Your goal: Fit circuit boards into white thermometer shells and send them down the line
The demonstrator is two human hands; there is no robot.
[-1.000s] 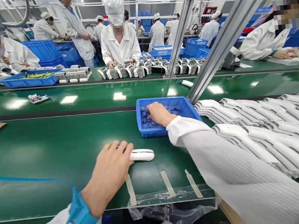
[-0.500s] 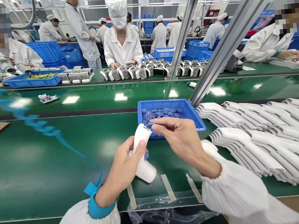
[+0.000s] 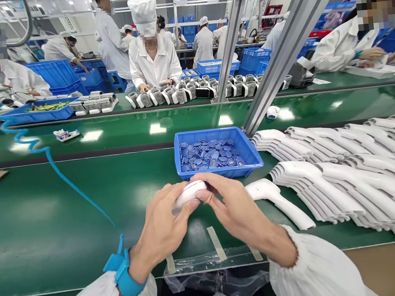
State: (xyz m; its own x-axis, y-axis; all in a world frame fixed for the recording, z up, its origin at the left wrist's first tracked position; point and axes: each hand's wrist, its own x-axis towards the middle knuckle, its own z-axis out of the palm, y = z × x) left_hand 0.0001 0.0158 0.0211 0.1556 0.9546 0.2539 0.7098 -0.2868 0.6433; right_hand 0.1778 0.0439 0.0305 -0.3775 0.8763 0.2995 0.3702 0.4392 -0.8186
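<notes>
Both hands meet over the bench in front of the blue tray, closed on one white plastic housing [image 3: 189, 193]. It is turned so that mainly a rounded white end with a thin dark seam shows; the rest is hidden behind the fingers. My left hand [image 3: 164, 218] wraps its left side, thumb on the near face, and a blue strap circles that wrist. My right hand [image 3: 229, 205] grips the other end between fingers and thumb. Small blue plastic pieces [image 3: 212, 153] fill the blue tray [image 3: 182, 173] just beyond. No blue piece shows between my fingers.
Nested white shells [image 3: 312, 174] lie in stacks at the right, with one single shell [image 3: 281, 198] nearer my right hand. A metal post [image 3: 278, 47] slants down behind the tray. A coiled blue cord [image 3: 71, 183] runs to my left wrist. Co-workers sit across the bench.
The housing has turned from upright to lying end-on, and my right hand has moved from the blue piece at its top to gripping its end. The view has shifted slightly.
</notes>
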